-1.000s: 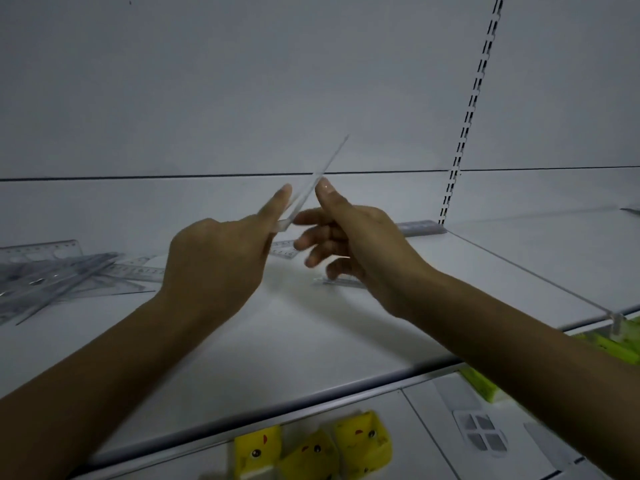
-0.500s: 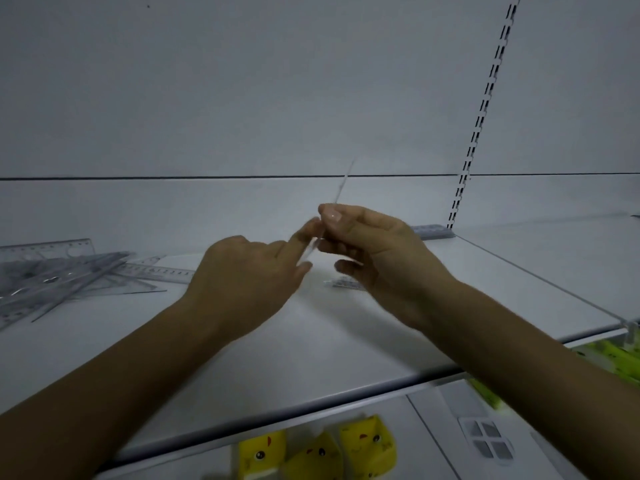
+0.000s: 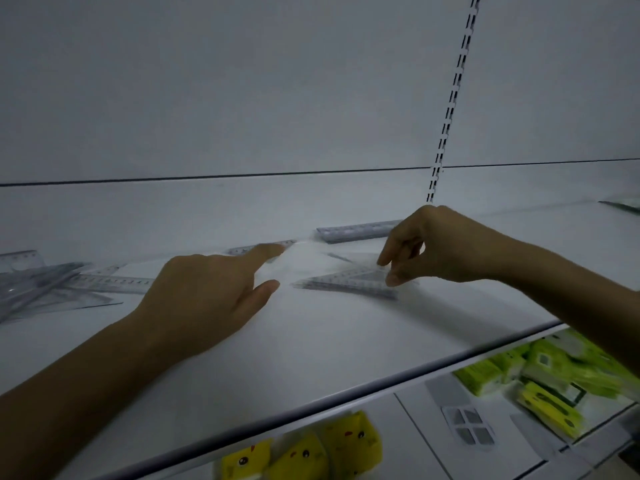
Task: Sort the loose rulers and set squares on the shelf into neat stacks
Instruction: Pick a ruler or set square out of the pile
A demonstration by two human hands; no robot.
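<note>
On the white shelf (image 3: 311,341) a clear set square (image 3: 343,284) lies low and blurred in the middle. My right hand (image 3: 433,247) pinches its right end between thumb and fingertips. To the left, my left hand (image 3: 207,292) is spread with the index finger straight, its tip on or just over a clear ruler (image 3: 242,250) near the back; contact is unclear. A neat stack of rulers (image 3: 356,231) sits against the back wall behind my right hand. A loose pile of rulers and set squares (image 3: 41,282) lies at the far left, with one ruler (image 3: 114,281) sticking out towards my left hand.
A slotted upright rail (image 3: 450,98) runs up the back wall. Another clear item (image 3: 620,206) lies on the neighbouring shelf at the far right. Below the shelf's front edge are yellow chick-faced packs (image 3: 301,452) and green packs (image 3: 554,375).
Both hands held the clear piece up in the air together. It has come down to the shelf, my left hand has let go and moved left, and my right hand still pinches it.
</note>
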